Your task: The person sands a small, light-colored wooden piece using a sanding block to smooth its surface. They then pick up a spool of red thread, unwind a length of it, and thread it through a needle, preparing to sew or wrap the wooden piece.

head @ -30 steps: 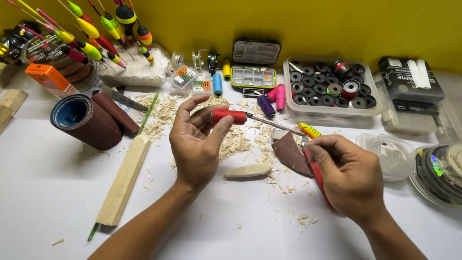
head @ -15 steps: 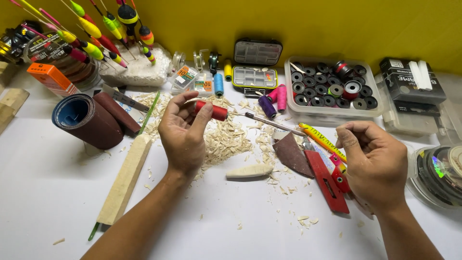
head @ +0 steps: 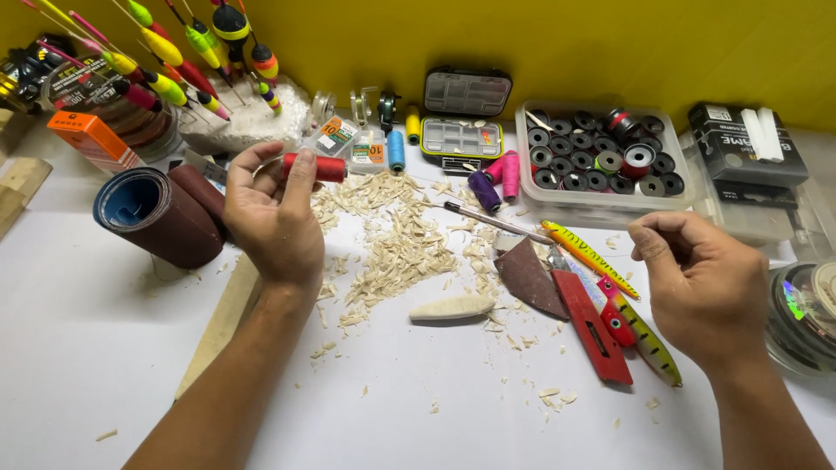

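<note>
Red spool (head: 318,167) gripped in left hand (head: 272,218); right hand (head: 701,283) clenched, pinching something unclear, above wood shavings (head: 396,252)

spool (head: 318,167) sat in my left hand (head: 274,218), far left | shavings (head: 396,239) lay right of it | carved blank (head: 453,307) near centre | knife (head: 595,324) right of blank | my right hand (head: 705,283) right of knife

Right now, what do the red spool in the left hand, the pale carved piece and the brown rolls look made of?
Red spool, held in the left hand: looks like wound thread, matte, on a core I cannot see. Carved piece: pale bare wood, unfinished; matching shavings lie around it. Brown rolls: probably sandpaper, dull reddish grit face with a blue backing at the roll's end.
</note>
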